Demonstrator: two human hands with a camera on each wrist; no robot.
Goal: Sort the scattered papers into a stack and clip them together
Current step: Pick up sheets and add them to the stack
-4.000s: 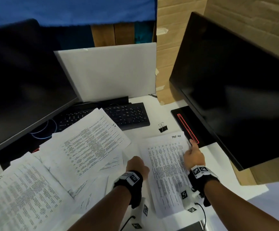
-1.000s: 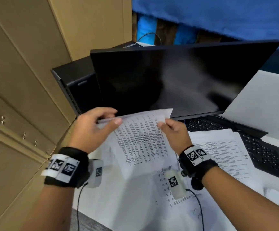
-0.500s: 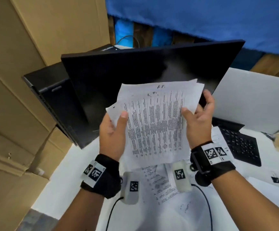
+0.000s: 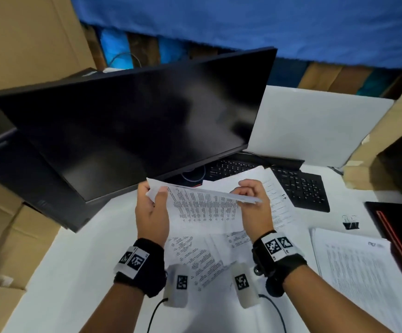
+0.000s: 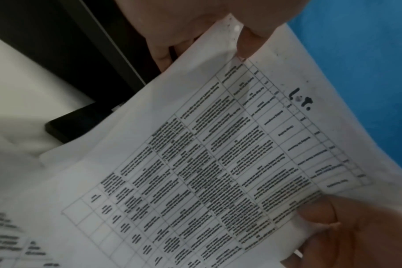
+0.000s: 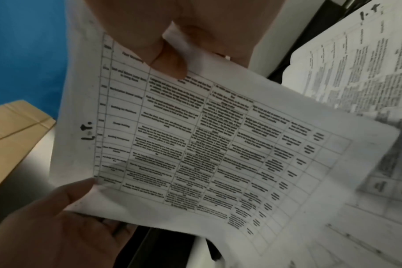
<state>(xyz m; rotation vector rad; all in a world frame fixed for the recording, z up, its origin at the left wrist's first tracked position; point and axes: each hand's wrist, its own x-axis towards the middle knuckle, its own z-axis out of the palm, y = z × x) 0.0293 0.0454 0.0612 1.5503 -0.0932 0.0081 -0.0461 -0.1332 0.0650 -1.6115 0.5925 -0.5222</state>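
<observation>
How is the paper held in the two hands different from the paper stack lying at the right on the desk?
The held paper is lifted off the desk, gripped by the left hand and right hand; the paper stack lies flat, untouched. The held paper tilts and curves; the stack lies level. Both are white with printed tables.

Both hands on the printed sheet, held up off the desk

Right hand (image 6: 172, 36) pinches the sheet (image 6: 207, 145) at its top, thumb over the table print; left hand (image 6: 57, 223) grips the lower corner. Handwritten mark sits by the left margin. More printed papers (image 6: 360, 72) lie at right, a cardboard box (image 6: 14, 127) at left
</observation>
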